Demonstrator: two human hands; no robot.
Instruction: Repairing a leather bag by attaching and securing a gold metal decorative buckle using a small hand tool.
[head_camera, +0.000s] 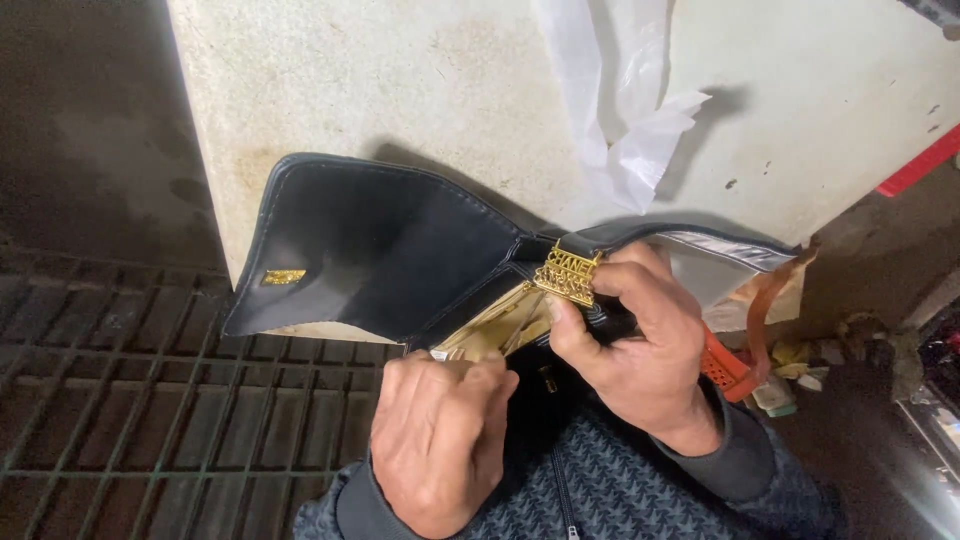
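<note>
A dark navy leather handbag (390, 250) lies against a worn white table (380, 80), its front flap thrown open to the left. A small gold plate (283, 277) shines on the flap's inner side. My right hand (640, 340) pinches the gold metal clasp (567, 273) on the bag's edge between thumb and fingers. My left hand (435, 440) is closed on the bag's near rim, beside a tan lining (495, 325) that shows in the mouth. The bag's body is mostly hidden behind both hands.
A crumpled clear plastic bag (625, 120) rests on the table behind the handbag. An orange strap (740, 350) hangs at the right over floor litter. A metal floor grate (130, 400) covers the left. A red edge (920, 165) juts in far right.
</note>
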